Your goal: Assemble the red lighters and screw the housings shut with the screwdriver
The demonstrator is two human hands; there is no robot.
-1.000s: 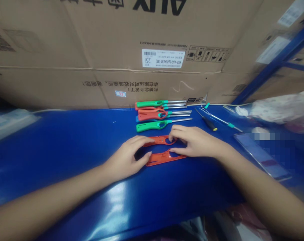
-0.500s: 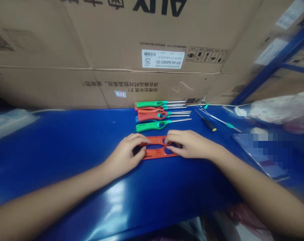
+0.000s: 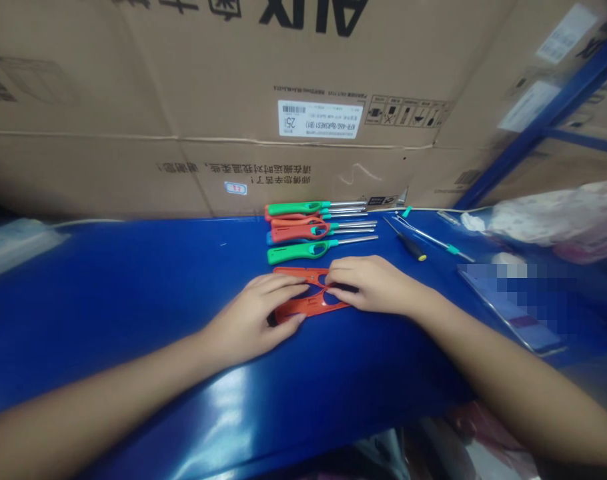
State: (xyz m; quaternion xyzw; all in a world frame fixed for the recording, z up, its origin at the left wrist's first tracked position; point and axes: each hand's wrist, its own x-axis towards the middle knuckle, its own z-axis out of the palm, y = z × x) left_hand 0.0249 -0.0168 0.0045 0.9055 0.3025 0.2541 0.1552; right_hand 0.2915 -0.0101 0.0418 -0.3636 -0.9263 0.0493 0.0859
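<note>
Two orange-red halves of a lighter casing lie side by side on the blue tabletop: the far half and the near half. My left hand reaches over their left ends, with thumb and fingers apart; the thumb rests along the near half. At the looped trigger ends, my right hand pinches the halves with thumb and fingers. Its fingers partly cover the loops. Just beyond sits a group of long-necked lighters, with a green lighter closest and a red lighter behind it.
A black-and-yellow screwdriver and a metal lighter rod lie to the right. Farther right are a flat phone-like object and patterned cloth. A large cardboard box stands behind the table; a plastic bag lies far left.
My left fingers have spread wider and the thumb has slid right along the near half. That half's left end now tilts toward me. The right hand keeps its place.
</note>
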